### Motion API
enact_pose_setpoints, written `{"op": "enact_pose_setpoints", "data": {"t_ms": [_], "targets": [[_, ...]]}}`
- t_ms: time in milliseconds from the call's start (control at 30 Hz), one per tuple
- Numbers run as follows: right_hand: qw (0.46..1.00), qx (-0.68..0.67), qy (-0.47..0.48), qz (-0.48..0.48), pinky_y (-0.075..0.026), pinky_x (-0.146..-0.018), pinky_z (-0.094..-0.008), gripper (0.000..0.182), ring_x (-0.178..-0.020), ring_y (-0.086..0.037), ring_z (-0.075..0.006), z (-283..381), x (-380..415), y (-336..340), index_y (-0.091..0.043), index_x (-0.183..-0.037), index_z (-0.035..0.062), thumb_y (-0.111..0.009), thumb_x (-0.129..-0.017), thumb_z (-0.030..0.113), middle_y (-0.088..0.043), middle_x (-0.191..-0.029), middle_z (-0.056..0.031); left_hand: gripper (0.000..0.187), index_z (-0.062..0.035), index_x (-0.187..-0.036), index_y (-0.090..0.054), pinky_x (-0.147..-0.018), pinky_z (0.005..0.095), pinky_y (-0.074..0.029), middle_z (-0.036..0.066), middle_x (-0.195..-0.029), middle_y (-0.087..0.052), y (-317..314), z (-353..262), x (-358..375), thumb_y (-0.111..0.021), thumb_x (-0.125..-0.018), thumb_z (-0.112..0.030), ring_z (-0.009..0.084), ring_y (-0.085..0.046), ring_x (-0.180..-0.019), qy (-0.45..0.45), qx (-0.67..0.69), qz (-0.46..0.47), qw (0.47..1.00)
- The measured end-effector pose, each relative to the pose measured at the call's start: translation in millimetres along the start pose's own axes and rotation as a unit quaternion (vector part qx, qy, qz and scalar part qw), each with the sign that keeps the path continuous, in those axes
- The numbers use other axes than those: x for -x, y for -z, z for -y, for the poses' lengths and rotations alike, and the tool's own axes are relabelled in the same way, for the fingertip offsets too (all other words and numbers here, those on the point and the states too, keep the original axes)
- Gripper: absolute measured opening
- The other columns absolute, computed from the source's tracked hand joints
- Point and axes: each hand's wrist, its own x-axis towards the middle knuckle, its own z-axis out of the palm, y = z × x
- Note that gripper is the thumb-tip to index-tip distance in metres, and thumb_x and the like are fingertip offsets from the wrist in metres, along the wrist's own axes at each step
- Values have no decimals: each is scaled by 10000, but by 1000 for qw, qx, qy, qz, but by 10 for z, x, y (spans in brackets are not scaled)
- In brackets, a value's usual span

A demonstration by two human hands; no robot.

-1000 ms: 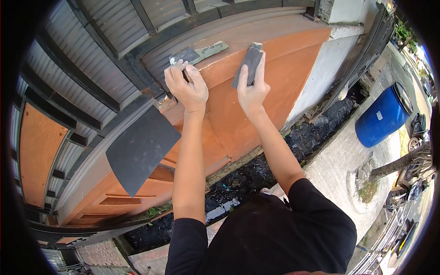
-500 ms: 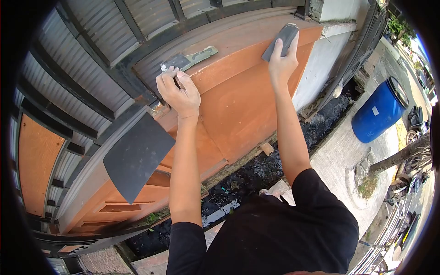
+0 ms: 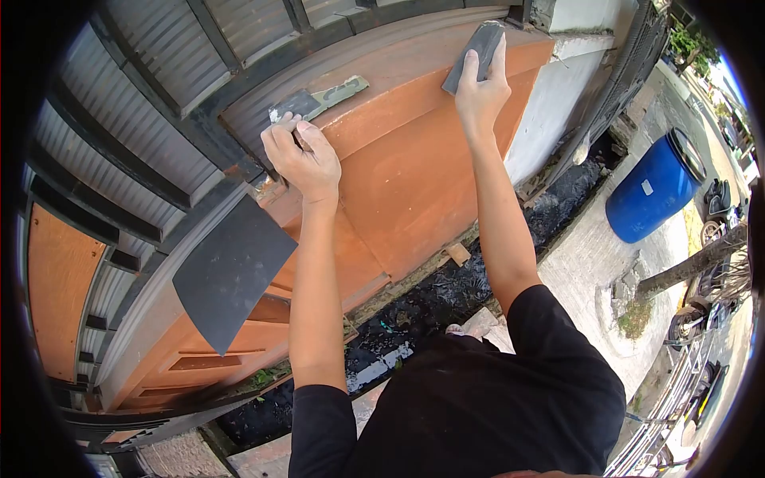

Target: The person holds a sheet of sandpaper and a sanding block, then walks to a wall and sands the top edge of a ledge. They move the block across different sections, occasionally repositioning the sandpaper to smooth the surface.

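Along the top of the orange wall my right hand grips a dark grey block, fingers and thumb on its sides, near the wall's right end. My left hand is curled at the ledge's left part, its fingertips at the whitish end of a flat scraper-like tool. That tool's far end lies against a greenish strip on the ledge. What the left fingers wrap is partly hidden. A dark grey sheet hangs over the wall left of my left forearm.
Dark metal bars and corrugated panels stand behind the ledge. A ditch with black water runs below the wall. On the concrete path stands a blue barrel, with a thin trunk beyond it.
The whole view has shifted slightly, with the wall and both hands a little further left and up. My right hand and the block have moved slightly left along the ledge.
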Motion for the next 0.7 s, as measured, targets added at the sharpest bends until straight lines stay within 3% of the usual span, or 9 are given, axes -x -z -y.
{"op": "enact_pose_setpoints", "data": {"t_ms": [67,133,200,300,367,467,567,633,700], "targets": [[996,4,68,-54,-618,-743,-376,616,-822,-799,-282,-79,241,-138,-415,-1624,20,-624,-1057,137,-782,-1060,-262,192,50,-938,-599,-825,503,-501,237,-986,-623,-34,10,-16,-569,-981,-135,405,-626,-918,3,-6,-8,1000],[981,31,192,-24,-612,-722,-363,662,-764,-788,-293,-248,1024,-337,-403,-1621,-17,-661,-1019,80,-779,-1076,-268,190,48,-943,-606,-831,504,-497,238,-987,-625,-65,86,26,-568,-977,-135,407,-625,-920,-3,17,-13,1000],[977,-3,190,100,-609,-690,-369,712,-730,-785,-322,-225,1610,-311,-406,-1602,-67,-711,-964,15,-769,-1088,-285,189,46,-941,-607,-834,504,-495,238,-986,-626,-12,41,49,-569,-974,-136,406,-624,-925,-3,9,2,1000],[963,40,265,12,-609,-663,-372,684,-709,-776,-288,-353,1042,-325,-401,-1612,-45,-685,-996,46,-777,-947,-261,185,40,-944,-608,-836,504,-488,230,-976,-620,-9,53,-37,-575,-970,-141,400,-621,-940,-3,1,2,1000],[997,1,79,-15,-611,-661,-373,651,-726,-779,-265,43,392,-189,-395,-1622,-17,-649,-1032,90,-778,-933,-252,178,36,-952,-608,-831,500,-484,219,-968,-613,10,23,-23,-580,-967,-140,397,-616,-937,0,1,4,1000],[998,-8,51,-41,-606,-664,-359,634,-748,-784,-252,123,201,-230,-390,-1632,8,-624,-1055,126,-786,-1015,-250,165,30,-961,-610,-829,497,-481,213,-966,-610,-14,17,5,-585,-960,-133,394,-609,-926,8,10,-10,1000],[979,6,205,-9,-590,-643,-331,646,-702,-771,-303,-40,1224,-497,-450,-1578,-55,-694,-997,85,-791,-1070,-234,176,40,-970,-610,-820,489,-486,213,-979,-605,-45,0,-61,-557,-987,-127,386,-601,-907,7,9,-8,1000],[972,33,221,74,-594,-646,-333,657,-703,-773,-315,-43,1557,-399,-476,-1552,-75,-730,-959,53,-790,-1109,-220,197,51,-979,-611,-809,480,-491,211,-989,-599,24,-18,-9,-526,-1016,-124,380,-594,-891,6,6,10,1000],[962,50,249,101,-620,-770,-358,700,-927,-805,-344,-152,1367,-333,-424,-1593,-60,-724,-968,39,-723,-1289,-288,209,51,-973,-610,-800,479,-489,209,-984,-600,26,18,-50,-530,-1017,-137,377,-590,-877,-30,-20,7,999]]}}
